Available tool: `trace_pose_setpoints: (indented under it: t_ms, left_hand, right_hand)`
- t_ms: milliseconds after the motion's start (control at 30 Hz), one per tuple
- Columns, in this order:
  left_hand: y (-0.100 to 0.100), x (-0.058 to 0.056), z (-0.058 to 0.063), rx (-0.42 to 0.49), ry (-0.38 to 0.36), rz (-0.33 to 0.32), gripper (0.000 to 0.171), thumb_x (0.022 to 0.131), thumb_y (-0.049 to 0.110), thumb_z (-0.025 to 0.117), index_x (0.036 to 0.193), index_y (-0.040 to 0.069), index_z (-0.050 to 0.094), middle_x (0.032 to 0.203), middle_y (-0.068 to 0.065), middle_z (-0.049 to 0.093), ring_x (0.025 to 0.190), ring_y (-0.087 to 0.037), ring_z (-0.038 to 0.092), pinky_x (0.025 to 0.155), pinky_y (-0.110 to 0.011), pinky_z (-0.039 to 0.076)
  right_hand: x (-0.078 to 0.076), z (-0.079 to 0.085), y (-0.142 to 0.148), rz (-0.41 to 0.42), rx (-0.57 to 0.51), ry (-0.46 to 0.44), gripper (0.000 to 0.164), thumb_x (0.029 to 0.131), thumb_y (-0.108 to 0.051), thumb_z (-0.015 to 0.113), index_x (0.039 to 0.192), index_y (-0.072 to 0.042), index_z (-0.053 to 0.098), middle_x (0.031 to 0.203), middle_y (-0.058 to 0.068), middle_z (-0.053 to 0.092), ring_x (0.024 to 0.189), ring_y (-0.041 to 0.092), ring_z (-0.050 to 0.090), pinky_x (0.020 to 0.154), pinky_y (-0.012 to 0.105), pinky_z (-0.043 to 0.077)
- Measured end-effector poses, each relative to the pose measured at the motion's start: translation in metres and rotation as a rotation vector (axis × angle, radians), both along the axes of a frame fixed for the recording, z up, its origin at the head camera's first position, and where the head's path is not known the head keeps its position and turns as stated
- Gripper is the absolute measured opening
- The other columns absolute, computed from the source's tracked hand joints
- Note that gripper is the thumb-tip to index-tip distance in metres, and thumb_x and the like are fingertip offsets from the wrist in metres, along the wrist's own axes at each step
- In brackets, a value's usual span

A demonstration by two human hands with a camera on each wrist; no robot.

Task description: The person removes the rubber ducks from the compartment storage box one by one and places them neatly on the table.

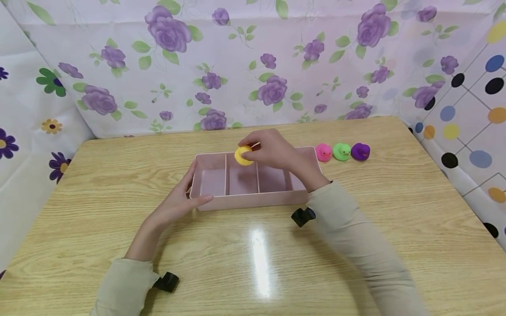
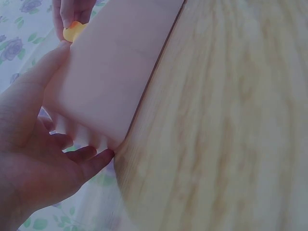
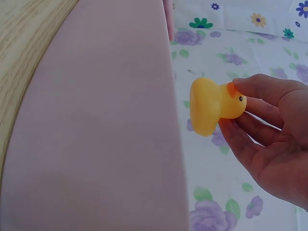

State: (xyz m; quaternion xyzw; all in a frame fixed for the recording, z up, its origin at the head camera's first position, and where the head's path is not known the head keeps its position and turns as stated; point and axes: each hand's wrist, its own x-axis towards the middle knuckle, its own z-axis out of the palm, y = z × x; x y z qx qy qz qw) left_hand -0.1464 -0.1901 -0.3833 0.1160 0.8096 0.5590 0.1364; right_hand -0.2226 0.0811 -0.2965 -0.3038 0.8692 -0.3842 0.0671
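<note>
A pink divided box (image 1: 253,201) stands on the table, its compartments side by side. My right hand (image 1: 270,149) pinches a yellow rubber duck (image 1: 243,156) by its head, above the second compartment from the left. In the right wrist view the yellow duck (image 3: 206,107) shows its orange beak and one eye beside the box wall (image 3: 101,120). My left hand (image 1: 179,202) holds the box's left end, thumb at the front rim and fingers along the end wall. The left wrist view shows these fingers (image 2: 82,155) against that end wall.
Pink (image 1: 324,152), green (image 1: 341,152) and purple (image 1: 360,152) rubber ducks stand in a row right of the box's back corner. The wooden table (image 1: 221,259) meets a flowered cloth (image 1: 237,66) at its back edge. Cloths also hang left and right.
</note>
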Motion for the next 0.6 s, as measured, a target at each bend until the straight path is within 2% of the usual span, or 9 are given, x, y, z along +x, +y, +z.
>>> trace_pose_setpoints:
  t_ms: [267,600]
  left_hand:
    - [0.0,-0.001,-0.001,-0.008,0.012,-0.01,0.1,0.091,0.022,0.07,0.155,0.031,-0.006,0.161,-0.009,0.002,0.144,-0.028,0.012,0.11,-0.055,0.022]
    - [-0.001,0.0,-0.001,0.004,0.005,-0.014,0.099,0.091,0.021,0.07,0.155,0.032,-0.006,0.161,-0.01,0.003,0.144,-0.028,0.012,0.11,-0.055,0.023]
  right_hand:
    - [-0.003,0.003,0.018,-0.018,0.016,0.033,0.028,0.087,-0.007,0.07,0.114,0.004,0.07,0.11,0.013,0.069,0.098,0.022,0.063,0.084,0.029,0.052]
    - [-0.007,0.005,0.041,-0.069,0.048,0.029,0.029,0.088,-0.009,0.068,0.115,0.002,0.069,0.111,0.013,0.068,0.1,0.023,0.063,0.086,0.033,0.052]
